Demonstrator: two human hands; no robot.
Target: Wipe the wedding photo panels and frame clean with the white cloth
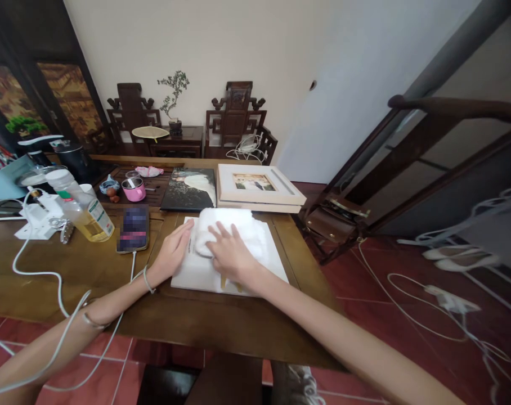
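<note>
A white flat board or album [274,270] lies on the wooden table, with some gold-coloured marking near its front edge. On it rests a folded white cloth or soft pad [234,216]; its exact material is hard to make out. My right hand [230,253] lies over this white piece with its fingers spread, pressing on it from above. At the board's left edge is my left hand [175,247], its fingers stretched out and close together, holding nothing. The palm side of my right hand is hidden.
Behind the board lie a framed photo [255,183] and a dark picture panel [190,188]. To the left are a phone [133,228] on a cable, a bottle of yellow liquid [84,211], a power strip [42,216] and a pink cup [134,190]. A white cable crosses my left forearm.
</note>
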